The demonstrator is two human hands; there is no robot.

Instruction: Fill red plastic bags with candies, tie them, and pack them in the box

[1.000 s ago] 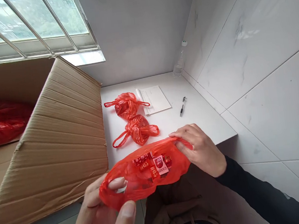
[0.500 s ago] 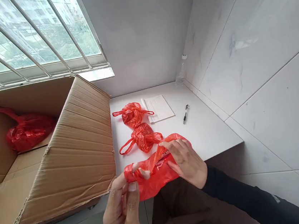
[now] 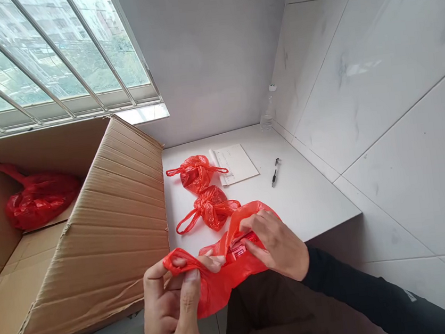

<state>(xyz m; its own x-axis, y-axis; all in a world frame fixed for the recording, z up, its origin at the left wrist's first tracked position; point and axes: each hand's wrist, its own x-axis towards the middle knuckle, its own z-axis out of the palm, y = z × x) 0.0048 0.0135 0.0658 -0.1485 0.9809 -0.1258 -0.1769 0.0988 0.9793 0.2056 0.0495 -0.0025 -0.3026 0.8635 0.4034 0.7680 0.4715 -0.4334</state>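
A thin red plastic bag (image 3: 216, 291) is stretched between my two hands at the front edge of the table. My left hand (image 3: 174, 306) grips one of its handles, with fingers through the loop and the thumb pressing on it. On the other side, my right hand (image 3: 279, 241) pinches the bag's rim, its fingers partly hidden by the film. Through the opening a red packet (image 3: 239, 251) with a white printed label shows inside. Just beyond lie two knotted red bags, the nearer bag (image 3: 213, 208) close to the held one and the farther bag (image 3: 196, 174) behind it.
To the left stands a large open cardboard box (image 3: 104, 223) with another red bag (image 3: 44, 195) inside. A notepad (image 3: 238, 162), a black pen (image 3: 275, 172) and a clear plastic bottle (image 3: 267, 111) are on the white table (image 3: 310, 194). Tiled wall borders the right.
My left hand has moved left and slightly down, drawing the handle away from my right hand. The bag's mouth is wider and more of the packet's label shows.
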